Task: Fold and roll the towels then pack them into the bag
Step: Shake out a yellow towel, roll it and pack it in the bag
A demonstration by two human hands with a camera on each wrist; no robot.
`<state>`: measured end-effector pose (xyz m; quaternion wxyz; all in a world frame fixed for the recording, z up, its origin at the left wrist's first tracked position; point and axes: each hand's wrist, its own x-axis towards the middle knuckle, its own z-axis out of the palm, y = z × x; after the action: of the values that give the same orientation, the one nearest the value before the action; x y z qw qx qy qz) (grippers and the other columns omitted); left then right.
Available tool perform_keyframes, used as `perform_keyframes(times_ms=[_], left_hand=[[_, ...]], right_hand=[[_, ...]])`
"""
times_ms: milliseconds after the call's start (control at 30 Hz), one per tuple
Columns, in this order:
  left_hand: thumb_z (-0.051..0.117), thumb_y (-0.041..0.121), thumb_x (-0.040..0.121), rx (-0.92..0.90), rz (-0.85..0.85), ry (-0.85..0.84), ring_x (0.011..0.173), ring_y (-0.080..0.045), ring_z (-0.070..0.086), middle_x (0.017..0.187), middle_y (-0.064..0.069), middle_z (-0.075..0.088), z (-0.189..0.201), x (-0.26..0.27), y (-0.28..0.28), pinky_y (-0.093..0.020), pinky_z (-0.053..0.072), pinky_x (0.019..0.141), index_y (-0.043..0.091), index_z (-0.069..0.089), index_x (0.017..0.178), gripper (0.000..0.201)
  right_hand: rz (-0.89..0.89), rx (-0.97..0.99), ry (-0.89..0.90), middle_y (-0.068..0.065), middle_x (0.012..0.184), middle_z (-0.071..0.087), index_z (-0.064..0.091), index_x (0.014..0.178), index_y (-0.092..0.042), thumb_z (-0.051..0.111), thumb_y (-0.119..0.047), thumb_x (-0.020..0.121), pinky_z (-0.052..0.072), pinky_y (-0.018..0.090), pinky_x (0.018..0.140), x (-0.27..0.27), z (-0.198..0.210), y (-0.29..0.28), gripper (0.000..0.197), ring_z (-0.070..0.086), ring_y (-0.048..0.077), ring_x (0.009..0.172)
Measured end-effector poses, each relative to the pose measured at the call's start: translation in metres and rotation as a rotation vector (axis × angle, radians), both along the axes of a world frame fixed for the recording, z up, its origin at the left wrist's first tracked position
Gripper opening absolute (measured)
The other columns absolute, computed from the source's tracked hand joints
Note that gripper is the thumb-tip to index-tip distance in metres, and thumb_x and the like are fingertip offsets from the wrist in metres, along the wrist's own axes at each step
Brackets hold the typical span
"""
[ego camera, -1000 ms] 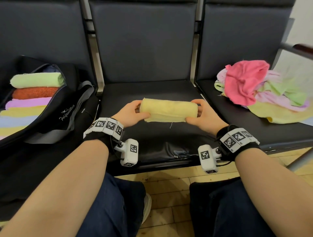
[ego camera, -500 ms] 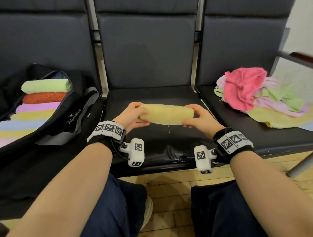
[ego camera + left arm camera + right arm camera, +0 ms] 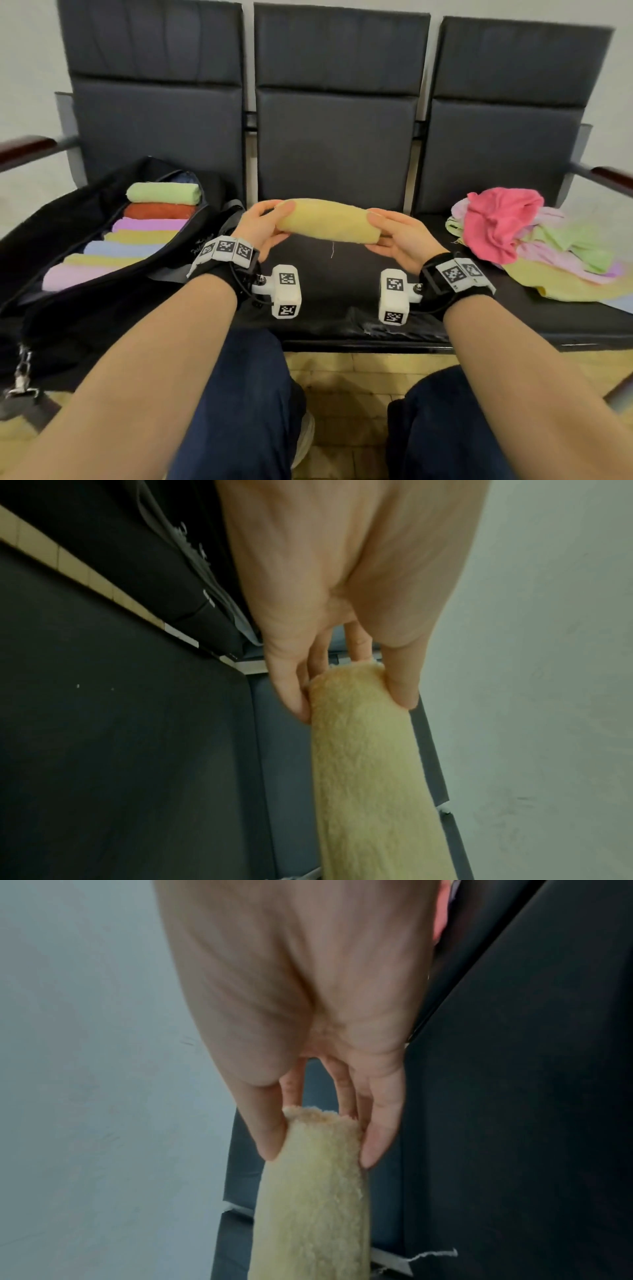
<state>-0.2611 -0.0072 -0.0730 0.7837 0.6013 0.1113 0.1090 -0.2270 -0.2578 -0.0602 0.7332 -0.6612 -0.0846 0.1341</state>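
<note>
roll (image 3: 329, 219) hangs over the bench (image 3: 342, 308), right of the bag (image 3: 191, 236), each end pinched by left grip (image 3: 262, 226) and right grip (image 3: 399, 240). such shallow end holds could let it sag, unroll or snag entering the bag.

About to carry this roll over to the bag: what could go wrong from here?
The yellow roll is held only at its ends, by the left hand and right hand; letting one end go could let it sag or unroll. A loose thread hangs below and may snag. The bag already holds a full-looking row of rolled towels, so fitting it in may be tight.
</note>
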Motion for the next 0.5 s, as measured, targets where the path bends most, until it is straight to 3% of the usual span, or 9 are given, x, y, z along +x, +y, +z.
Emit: perform_keyframes(times_ms=[200, 300, 433, 500], left_hand=[[0.072, 0.024, 0.085, -0.005, 0.135, -0.050, 0.110, -0.021, 0.059, 0.118, -0.009, 0.061, 0.021, -0.022, 0.034, -0.031, 0.055, 0.078, 0.013, 0.064, 0.102, 0.022], [0.075, 0.026, 0.081, -0.025, 0.188, -0.035, 0.108, -0.024, 0.059, 0.115, -0.008, 0.061, 0.025, -0.021, 0.063, -0.037, 0.057, 0.081, 0.011, 0.064, 0.106, 0.031], [0.078, 0.030, 0.078, -0.099, 0.251, 0.029, 0.106, -0.029, 0.060, 0.115, -0.012, 0.059, 0.036, -0.012, 0.112, -0.032, 0.059, 0.065, 0.016, 0.064, 0.096, 0.026], [0.079, 0.035, 0.076, -0.089, 0.286, 0.074, 0.109, -0.030, 0.060, 0.118, -0.011, 0.060, 0.041, -0.005, 0.137, -0.036, 0.058, 0.074, 0.020, 0.064, 0.091, 0.026]], right_hand=[[0.010, 0.012, -0.026, 0.014, 0.115, 0.067, 0.066, 0.107, -0.013, 0.067, -0.016, 0.089, 0.057, 0.032, 0.078, -0.014, 0.025, 0.044, 0.018, 0.066, 0.027, 0.104], [-0.004, -0.011, -0.036, 0.016, 0.114, 0.067, 0.067, 0.105, -0.010, 0.069, -0.015, 0.087, 0.058, 0.030, 0.072, -0.011, 0.037, 0.075, 0.018, 0.067, 0.028, 0.103], [0.005, -0.046, -0.030, 0.018, 0.116, 0.065, 0.068, 0.101, -0.009, 0.071, -0.014, 0.086, 0.058, 0.029, 0.067, 0.004, 0.051, 0.132, 0.016, 0.066, 0.031, 0.104], [0.019, -0.055, -0.024, 0.018, 0.116, 0.065, 0.068, 0.104, -0.007, 0.071, -0.013, 0.085, 0.059, 0.030, 0.068, 0.014, 0.056, 0.160, 0.020, 0.066, 0.031, 0.104]])
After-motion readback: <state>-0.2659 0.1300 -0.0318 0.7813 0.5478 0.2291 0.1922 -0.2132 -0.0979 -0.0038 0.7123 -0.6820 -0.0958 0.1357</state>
